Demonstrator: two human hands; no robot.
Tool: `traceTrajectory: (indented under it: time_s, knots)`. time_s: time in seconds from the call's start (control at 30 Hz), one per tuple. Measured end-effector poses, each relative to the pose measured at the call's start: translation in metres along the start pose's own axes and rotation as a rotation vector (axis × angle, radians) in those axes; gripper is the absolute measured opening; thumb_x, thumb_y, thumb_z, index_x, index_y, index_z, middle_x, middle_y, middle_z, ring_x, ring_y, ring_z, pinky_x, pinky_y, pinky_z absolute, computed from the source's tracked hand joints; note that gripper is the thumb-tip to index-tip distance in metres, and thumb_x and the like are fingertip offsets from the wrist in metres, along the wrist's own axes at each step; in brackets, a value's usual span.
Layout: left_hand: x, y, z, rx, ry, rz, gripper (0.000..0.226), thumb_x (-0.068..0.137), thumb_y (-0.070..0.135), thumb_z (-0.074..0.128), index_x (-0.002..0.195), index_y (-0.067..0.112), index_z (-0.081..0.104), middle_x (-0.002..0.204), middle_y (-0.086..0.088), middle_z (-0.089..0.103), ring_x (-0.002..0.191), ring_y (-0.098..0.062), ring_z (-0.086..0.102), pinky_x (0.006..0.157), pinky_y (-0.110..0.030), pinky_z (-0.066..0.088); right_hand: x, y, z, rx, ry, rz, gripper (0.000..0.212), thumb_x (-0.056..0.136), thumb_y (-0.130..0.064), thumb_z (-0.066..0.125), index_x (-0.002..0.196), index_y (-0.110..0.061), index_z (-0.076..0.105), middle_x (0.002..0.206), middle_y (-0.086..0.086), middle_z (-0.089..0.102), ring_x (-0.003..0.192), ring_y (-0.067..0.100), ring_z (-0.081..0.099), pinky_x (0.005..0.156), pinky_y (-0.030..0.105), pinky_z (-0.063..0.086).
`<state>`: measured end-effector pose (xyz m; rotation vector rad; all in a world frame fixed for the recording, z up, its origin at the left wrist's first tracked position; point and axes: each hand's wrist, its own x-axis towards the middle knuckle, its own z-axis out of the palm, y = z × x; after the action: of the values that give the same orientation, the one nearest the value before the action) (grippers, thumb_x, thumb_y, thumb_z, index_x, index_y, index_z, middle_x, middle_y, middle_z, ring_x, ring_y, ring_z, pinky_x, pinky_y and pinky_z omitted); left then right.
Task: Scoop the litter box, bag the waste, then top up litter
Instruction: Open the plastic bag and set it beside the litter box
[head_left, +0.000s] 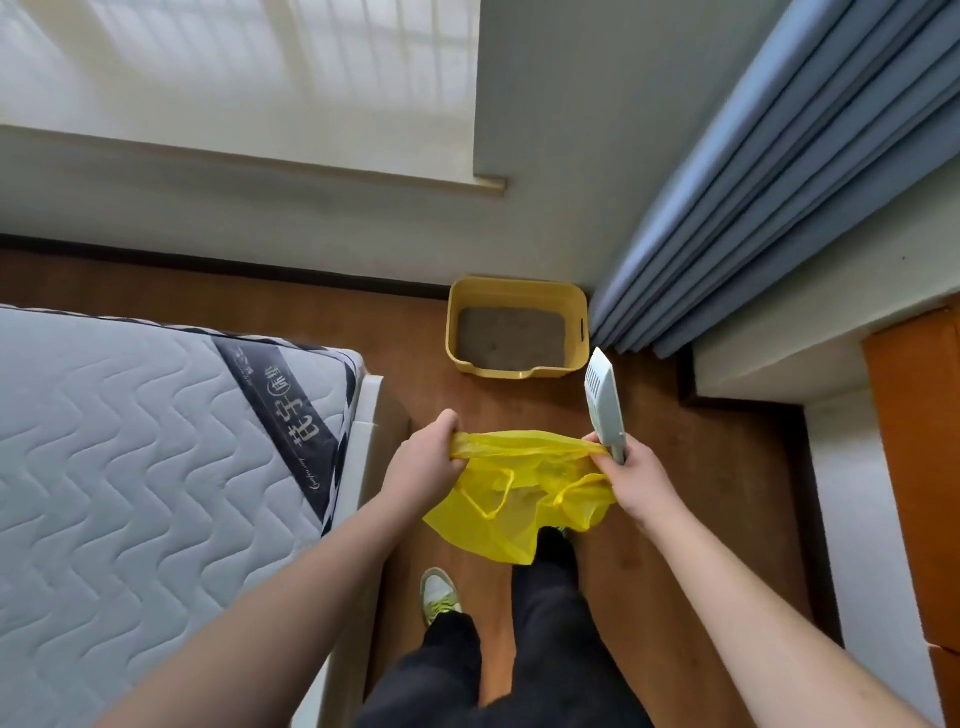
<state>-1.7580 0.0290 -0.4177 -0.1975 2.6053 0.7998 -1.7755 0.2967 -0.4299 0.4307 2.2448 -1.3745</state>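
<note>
While both hands stretched the bag (519, 493) sideways, left hand (428, 460) gripping its edge, the right hand (631, 480) also held the scoop (604, 402) pointing toward the litter box (517, 326).

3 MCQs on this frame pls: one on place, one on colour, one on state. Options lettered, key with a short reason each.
1. Where does the litter box stand?
A. on the mattress
B. on the floor in the corner by the curtain
C. on the windowsill

2. What colour is the bag?
A. yellow
B. black
C. white

3. What does the right hand hold?
A. nothing
B. the scoop only
C. the scoop and one end of the bag

Key:
1 B: it sits on the wooden floor, wall behind, curtain at its right.
2 A: the plastic is plainly yellow.
3 C: the scoop handle is in its grip, and it pinches the bag, whose other end the left hand grips.
</note>
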Motion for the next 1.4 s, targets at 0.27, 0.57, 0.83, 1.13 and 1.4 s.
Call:
traceTrajectory:
  time_s: [0.27, 0.57, 0.83, 1.13, 1.4]
  knots:
    - [0.096, 0.012, 0.019, -0.057, -0.059, -0.114, 0.022, 0.088, 0.018, 0.063, 0.099, 0.021, 0.044, 0.086, 0.0, 0.06, 0.077, -0.023, 0.06, 0.067, -0.038, 0.051, 0.105, -0.008, -0.014, -0.021, -0.057, 0.016, 0.011, 0.093, -0.022, 0.059, 0.102, -0.025, 0.066, 0.1, -0.004, 0.066, 0.093, 0.012, 0.06, 0.08, 0.031, 0.05]
    - [0.222, -0.016, 0.103, -0.123, -0.147, -0.155, 0.032, 0.081, 0.025, 0.069, 0.089, 0.026, 0.038, 0.106, 0.001, 0.069, 0.095, -0.026, 0.063, 0.078, -0.039, 0.051, 0.245, 0.034, -0.002, -0.175, -0.105, 0.032, 0.006, 0.095, -0.02, 0.056, 0.101, -0.02, 0.059, 0.081, -0.009, 0.06, 0.077, 0.01, 0.055, 0.06, 0.015, 0.038]
    - [0.318, -0.102, 0.199, -0.207, -0.11, -0.209, 0.03, 0.075, 0.006, 0.051, 0.076, 0.031, 0.034, 0.097, 0.0, 0.067, 0.083, -0.029, 0.06, 0.072, -0.043, 0.052, 0.35, 0.124, 0.061, -0.22, -0.101, 0.018, 0.013, 0.093, -0.016, 0.06, 0.105, -0.019, 0.057, 0.091, -0.006, 0.059, 0.084, 0.011, 0.053, 0.063, 0.021, 0.037]
    - [0.391, -0.191, 0.311, -0.203, -0.125, -0.187, 0.024, 0.078, 0.007, 0.056, 0.071, 0.024, 0.04, 0.068, 0.006, 0.051, 0.065, -0.018, 0.045, 0.051, -0.029, 0.034, 0.438, 0.235, 0.096, -0.38, -0.272, -0.079, 0.014, 0.09, -0.013, 0.063, 0.104, -0.014, 0.059, 0.088, -0.01, 0.062, 0.085, 0.006, 0.059, 0.062, 0.006, 0.041]
    - [0.452, -0.252, 0.362, -0.272, -0.471, 0.011, 0.036, 0.074, 0.029, 0.082, 0.075, 0.024, 0.046, 0.069, 0.011, 0.056, 0.064, -0.007, 0.05, 0.058, -0.022, 0.043, 0.506, 0.298, 0.113, -0.349, -0.278, -0.19, 0.018, 0.091, -0.029, 0.058, 0.109, -0.026, 0.06, 0.107, -0.009, 0.064, 0.107, 0.011, 0.058, 0.088, 0.027, 0.043]
